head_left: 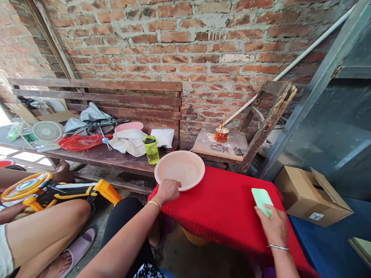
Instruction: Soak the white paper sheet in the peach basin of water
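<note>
My left hand (pixel 169 191) is closed over the near rim of a pale pink plastic basin (pixel 163 180). The basin sits at the far left corner of a table draped in red cloth (pixel 221 204), and its inside looks wet or holds a little water. Over the right part of the cloth, my right hand (pixel 275 225) grips a flat mint-green rectangular piece (pixel 261 198) with rounded corners. My thumb and fingers are on its near end; whether it is a phone or something else I cannot tell.
Behind the basin, a wooden bench (pixel 117 156) carries a green bottle (pixel 151 149), white cloth, a red bag and a fan (pixel 48 131). A wooden chair (pixel 201 144) holds a small red cup (pixel 221 134) and padlocks. Right: a cardboard box (pixel 302 203). Left: a seated person's leg (pixel 49 223).
</note>
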`<state>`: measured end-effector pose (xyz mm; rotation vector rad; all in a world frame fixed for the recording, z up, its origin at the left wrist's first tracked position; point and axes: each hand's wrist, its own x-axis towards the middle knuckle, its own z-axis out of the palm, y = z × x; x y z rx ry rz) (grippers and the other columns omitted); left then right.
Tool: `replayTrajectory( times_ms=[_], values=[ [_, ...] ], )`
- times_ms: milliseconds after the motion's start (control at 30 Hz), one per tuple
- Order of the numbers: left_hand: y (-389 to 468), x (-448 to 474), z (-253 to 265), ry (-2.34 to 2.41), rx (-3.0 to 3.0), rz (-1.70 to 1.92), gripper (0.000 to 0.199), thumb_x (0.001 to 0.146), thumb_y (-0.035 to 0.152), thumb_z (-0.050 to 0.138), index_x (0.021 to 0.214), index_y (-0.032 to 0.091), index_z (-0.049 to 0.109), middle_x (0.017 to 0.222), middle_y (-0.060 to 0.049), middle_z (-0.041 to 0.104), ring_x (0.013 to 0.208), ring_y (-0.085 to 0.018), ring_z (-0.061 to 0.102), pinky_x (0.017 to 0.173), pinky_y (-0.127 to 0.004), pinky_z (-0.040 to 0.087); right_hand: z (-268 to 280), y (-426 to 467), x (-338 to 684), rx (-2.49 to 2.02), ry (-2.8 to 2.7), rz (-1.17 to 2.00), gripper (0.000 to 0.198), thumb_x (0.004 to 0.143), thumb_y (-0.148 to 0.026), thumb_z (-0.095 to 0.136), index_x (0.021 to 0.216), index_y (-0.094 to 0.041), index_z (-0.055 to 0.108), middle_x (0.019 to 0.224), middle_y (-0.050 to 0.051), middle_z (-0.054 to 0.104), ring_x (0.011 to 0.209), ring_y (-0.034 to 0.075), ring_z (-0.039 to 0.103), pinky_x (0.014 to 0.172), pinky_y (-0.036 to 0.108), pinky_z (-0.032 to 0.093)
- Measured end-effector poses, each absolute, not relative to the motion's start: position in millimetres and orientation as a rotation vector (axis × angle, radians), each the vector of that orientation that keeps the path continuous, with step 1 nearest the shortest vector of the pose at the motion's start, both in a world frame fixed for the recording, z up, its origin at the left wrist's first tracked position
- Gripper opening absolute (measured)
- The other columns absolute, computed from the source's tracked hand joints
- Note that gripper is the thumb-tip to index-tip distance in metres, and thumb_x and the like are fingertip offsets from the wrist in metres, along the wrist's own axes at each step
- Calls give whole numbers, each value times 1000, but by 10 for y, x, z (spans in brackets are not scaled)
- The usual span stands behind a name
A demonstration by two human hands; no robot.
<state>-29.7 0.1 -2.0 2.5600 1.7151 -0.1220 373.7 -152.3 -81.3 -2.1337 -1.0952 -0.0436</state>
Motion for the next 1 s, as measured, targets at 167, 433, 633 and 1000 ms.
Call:
replayTrajectory(
  times_ms=[167,433,633,1000],
  values=[
    [-4,-295,-5,1720,2572,-132,35,79,23,56,109,25,75,103,-12,76,100,-31,70,88,-42,49,-914,-1203,2713,-1666,-1727,104,26,78,-42,66,97,-25,71,98,6,62,90,22,61,84,34,52],
    [-2,-302,-13,1721,2574,-136,34,79,24,56,107,25,75,102,-12,76,98,-31,70,86,-42,50,-859,-1047,2559,-1817,-1895,34,24,81,-34,66,103,-26,72,102,7,64,92,22,62,87,35,49],
    [5,-307,-22,1711,2566,-136,34,79,24,56,107,25,75,102,-12,76,99,-30,70,89,-42,49,-898,-1253,3898,-2436,-1214,-81,48,85,-53,53,114,-19,71,90,13,65,99,31,61,79,40,51],
    [-16,-294,2,1721,2554,-120,35,80,24,55,109,25,75,103,-13,76,100,-30,70,90,-42,49,-887,-1696,4359,-2477,-676,-70,82,81,-78,36,121,-15,67,90,24,65,98,43,59,69,52,50]
  ],
)
